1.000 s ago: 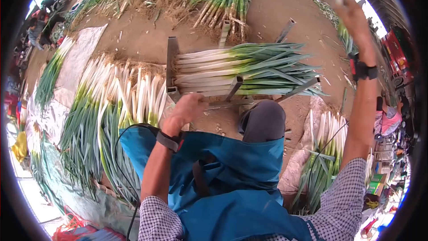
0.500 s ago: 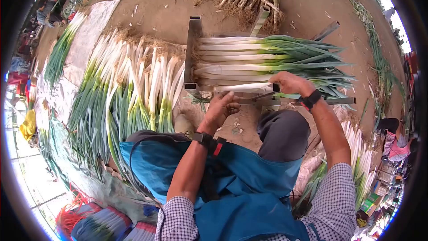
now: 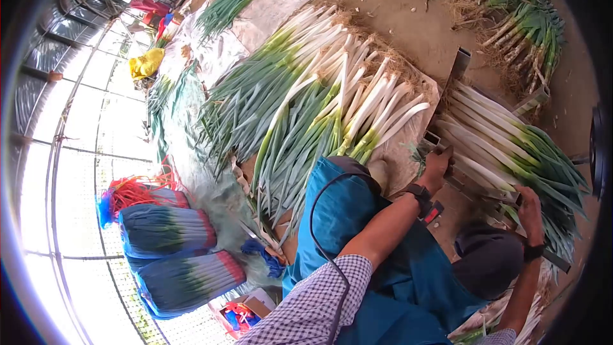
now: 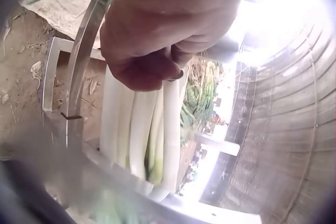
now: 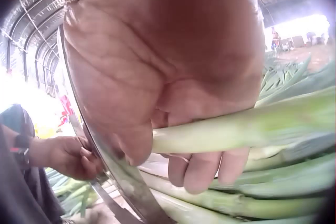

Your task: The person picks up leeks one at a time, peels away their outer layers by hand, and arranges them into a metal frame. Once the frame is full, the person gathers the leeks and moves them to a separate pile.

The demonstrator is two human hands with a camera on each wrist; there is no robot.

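Note:
A metal frame (image 3: 457, 64) holds a layer of leeks (image 3: 491, 134) with white stems to the left and green leaves to the right. My left hand (image 3: 438, 165) is at the frame's near left corner; in the left wrist view the left hand (image 4: 170, 24) pinches the end of a white stem (image 4: 171, 129) between thumb and finger. Farther right, my right hand (image 3: 530, 214) is at the near side of the leaves. In the right wrist view the right hand (image 5: 173, 71) has its fingers curled round a pale green stalk (image 5: 210, 134), above other leeks.
Loose leeks (image 3: 281, 83) lie spread on a cloth left of the frame. Wrapped bundles (image 3: 169, 230) and red strings (image 3: 137, 195) are at the lower left, beside a blue cloth (image 3: 262, 255). Rooted leeks (image 3: 530, 38) lie on the ground at the upper right.
The head view has swung to the left, so the frame stands farther right. My right hand came down from the upper right to the frame, and my left hand moved to the stem's white end.

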